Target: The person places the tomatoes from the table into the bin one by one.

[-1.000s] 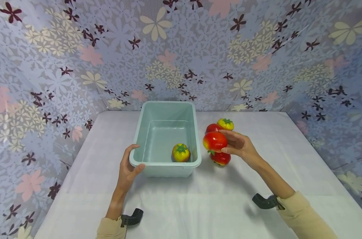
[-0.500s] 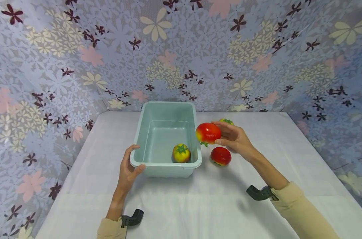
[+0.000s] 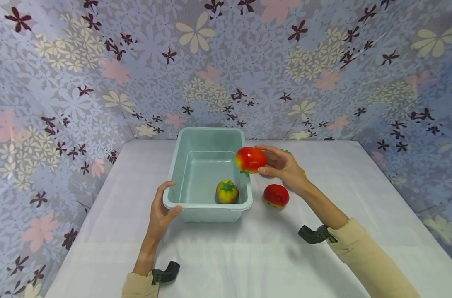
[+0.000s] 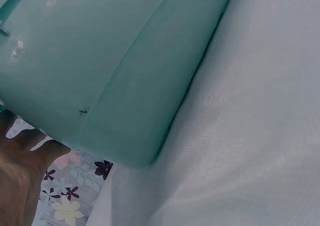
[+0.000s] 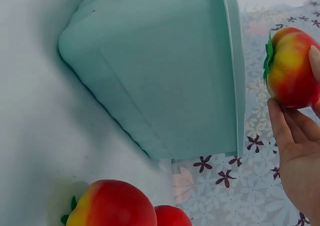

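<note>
The near left corner of the tub (image 3: 207, 213) was gripped by the left hand (image 3: 159, 217), with the thumb laid at the near rim. A red fruit (image 3: 250, 159) was pinched between the thumb and fingers of the right hand (image 3: 285, 169) and held up by the tub's right rim, its leaves turned downward. Inside the tub, a yellow-green fruit (image 3: 226, 193) was seen near the front right corner. On the counter (image 3: 226, 258), a darker red fruit (image 3: 276, 195) was set just beside the tub.

The right hand (image 5: 301, 163) holds a leafy red-and-yellow fruit (image 5: 291, 68) higher than the rim (image 5: 237, 81) of the green tub (image 5: 165, 76). Right of the tub, a nearer fruit (image 5: 117, 204) partly hides a farther red fruit (image 5: 173, 216).
</note>
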The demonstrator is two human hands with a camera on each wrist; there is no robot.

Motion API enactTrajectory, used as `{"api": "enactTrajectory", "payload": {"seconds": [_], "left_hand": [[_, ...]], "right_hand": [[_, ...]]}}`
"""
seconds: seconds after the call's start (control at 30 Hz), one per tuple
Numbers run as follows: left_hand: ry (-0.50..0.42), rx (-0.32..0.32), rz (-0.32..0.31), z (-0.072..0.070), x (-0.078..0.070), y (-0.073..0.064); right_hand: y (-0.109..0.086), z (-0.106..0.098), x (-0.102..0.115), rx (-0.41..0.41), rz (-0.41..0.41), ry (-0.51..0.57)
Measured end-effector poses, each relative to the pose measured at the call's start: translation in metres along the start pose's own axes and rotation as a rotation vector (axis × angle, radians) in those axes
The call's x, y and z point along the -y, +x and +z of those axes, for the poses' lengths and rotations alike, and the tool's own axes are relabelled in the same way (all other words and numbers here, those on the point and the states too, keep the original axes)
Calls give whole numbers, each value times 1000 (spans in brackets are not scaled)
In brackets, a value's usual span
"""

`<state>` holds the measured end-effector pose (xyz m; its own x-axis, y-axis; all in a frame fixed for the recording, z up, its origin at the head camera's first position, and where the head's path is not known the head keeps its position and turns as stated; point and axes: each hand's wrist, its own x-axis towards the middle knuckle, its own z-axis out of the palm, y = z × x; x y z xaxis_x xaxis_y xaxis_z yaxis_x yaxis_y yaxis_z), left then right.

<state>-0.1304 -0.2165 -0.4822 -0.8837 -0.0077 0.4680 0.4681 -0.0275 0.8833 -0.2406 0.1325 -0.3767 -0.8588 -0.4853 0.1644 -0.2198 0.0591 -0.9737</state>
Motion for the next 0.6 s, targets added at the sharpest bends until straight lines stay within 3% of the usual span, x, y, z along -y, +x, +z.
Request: {"api": "enactTrajectory", "payload": {"seconds": [0.6], "left_hand": [[8,3,-32,0,-1,0]], "right_hand": [[12,11,-7,11,-27,-50]]}}
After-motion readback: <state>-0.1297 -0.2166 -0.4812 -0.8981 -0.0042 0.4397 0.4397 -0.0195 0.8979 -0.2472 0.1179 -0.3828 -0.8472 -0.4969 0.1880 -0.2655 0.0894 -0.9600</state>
